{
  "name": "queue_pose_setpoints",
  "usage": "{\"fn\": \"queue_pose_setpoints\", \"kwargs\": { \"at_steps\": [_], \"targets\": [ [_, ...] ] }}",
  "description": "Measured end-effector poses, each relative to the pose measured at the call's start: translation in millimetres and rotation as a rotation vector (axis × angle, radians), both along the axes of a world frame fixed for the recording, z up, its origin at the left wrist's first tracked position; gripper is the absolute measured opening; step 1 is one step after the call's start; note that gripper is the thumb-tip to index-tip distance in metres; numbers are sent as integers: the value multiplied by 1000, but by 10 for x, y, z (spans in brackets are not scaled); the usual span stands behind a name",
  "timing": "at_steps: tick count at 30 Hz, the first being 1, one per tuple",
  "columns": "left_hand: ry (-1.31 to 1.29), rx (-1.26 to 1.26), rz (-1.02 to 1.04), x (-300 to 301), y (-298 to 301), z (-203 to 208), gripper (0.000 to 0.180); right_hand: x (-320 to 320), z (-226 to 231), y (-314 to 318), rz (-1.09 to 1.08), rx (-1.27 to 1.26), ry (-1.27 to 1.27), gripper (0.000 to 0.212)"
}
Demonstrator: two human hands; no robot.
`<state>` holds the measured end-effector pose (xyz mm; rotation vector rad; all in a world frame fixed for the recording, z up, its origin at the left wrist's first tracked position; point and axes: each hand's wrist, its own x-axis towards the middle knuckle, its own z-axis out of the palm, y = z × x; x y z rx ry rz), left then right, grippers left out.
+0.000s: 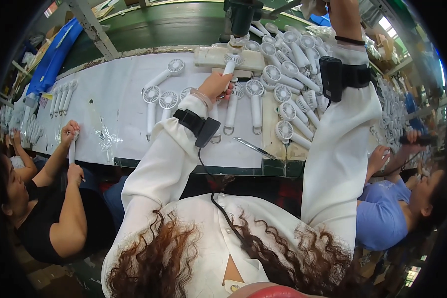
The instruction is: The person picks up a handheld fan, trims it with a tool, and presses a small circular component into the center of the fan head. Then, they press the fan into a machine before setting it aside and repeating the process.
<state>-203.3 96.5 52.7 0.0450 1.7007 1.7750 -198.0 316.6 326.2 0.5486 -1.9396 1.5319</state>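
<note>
My left hand [217, 86] is closed around the handle of a white handheld fan [232, 62]. The round head of this fan lies on a pale block [203, 57], right beneath a dark green hand press [243, 17]. Up at the top edge, my right hand [314, 8] is closed at the end of the press lever [286, 6]; the frame cuts off part of it. Several more white fans [255, 89] lie around my left hand, some partly covered by its wrist and sleeve. A pen-like tool [253, 147] rests near the table's front edge.
A large heap of white fans [288, 74] fills the table on the right. Several fans stand in a row [63, 97] at the far left. One person [59, 198] on the left holds a fan; another [387, 208] works on the right. A metal post [92, 30] rises behind the table.
</note>
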Motion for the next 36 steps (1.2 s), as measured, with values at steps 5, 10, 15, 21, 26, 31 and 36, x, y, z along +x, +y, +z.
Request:
{"fn": "queue_pose_setpoints", "kwargs": {
  "at_steps": [5, 10, 15, 21, 26, 31, 36],
  "targets": [
    [13, 16, -24, 66, -36, 9, 22, 40, -53, 45, -31, 99, 15, 26],
    [3, 37, -69, 479, -296, 183, 23, 435, -35, -295, -139, -6, -73, 25],
    [121, -15, 68, 1013, -640, 366, 26, -69, -67, -336, -43, -191, 104, 23],
    [363, -25, 88, 1224, -911, 277, 35, -608, -173, -463, 231, -389, 196, 40],
    [354, 56, 107, 1287, -1024, 207, 34, -455, -550, -443, -83, -31, 380, 48],
    [239, 170, 339, 1296, -1403, 157, 33, 260, -1871, -527, -321, 541, 62, 32],
    [221, 184, 405, 1405, -1441, 96, 31, 1079, -2525, -1333, -183, 941, -437, 65]
  ]
}}
